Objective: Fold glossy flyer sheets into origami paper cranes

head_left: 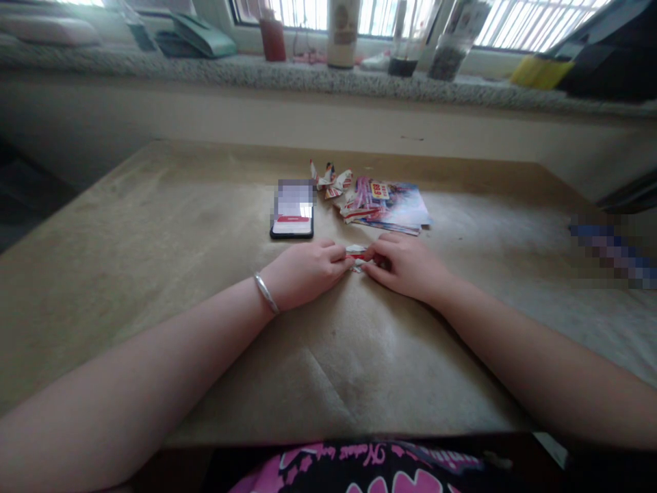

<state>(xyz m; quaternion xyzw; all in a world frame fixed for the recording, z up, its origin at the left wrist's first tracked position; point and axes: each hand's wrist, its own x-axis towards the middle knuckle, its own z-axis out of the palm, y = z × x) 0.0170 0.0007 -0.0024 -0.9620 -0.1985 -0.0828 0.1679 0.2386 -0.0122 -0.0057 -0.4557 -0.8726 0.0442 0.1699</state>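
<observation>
My left hand (306, 270) and my right hand (405, 263) meet over the middle of a tan table (154, 260). Both pinch a small folded piece of printed paper (358, 257), white with red, which rests against the tabletop between the fingertips. Each hand's fingers are curled closed on the paper. A silver bangle (265, 293) circles my left wrist. Most of the paper is hidden by the fingers.
A black phone (292, 209) lies just beyond my left hand. Folded paper figures (331, 179) and a stack of colourful printed sheets (393, 205) lie behind my right hand. Bottles and jars (343, 27) stand on the stone window ledge.
</observation>
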